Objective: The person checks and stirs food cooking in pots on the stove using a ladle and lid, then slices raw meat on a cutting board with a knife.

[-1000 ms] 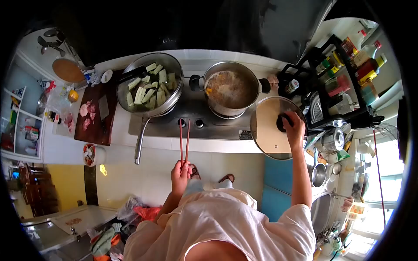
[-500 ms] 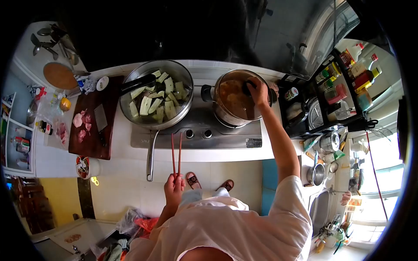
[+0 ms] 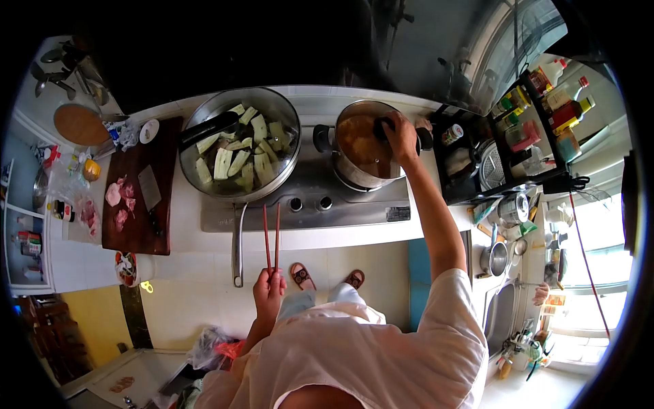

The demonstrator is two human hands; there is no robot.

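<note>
White short-sleeved shirt [image 3: 368, 358]; pale blue trousers [image 3: 297, 304]; brown sandals [image 3: 302, 275].

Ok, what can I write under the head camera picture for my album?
Left hand holding red chopsticks, right hand on the glass lid over the pot, vegetables in the pan.

Knob [image 3: 381, 128] partly covered by right hand [image 3: 400, 138]. Below those fingers, contents [image 3: 355, 133] of pot [image 3: 354, 174] clouded under glass lid [image 3: 368, 155]; can't identify. Chopsticks [image 3: 276, 238]: near ends lost inside left hand [image 3: 269, 286]. Well right of right hand, bottles [image 3: 571, 114]: labels too small to read. Behind both hands, shirt [image 3: 368, 351] cut by bottom edge.
</note>
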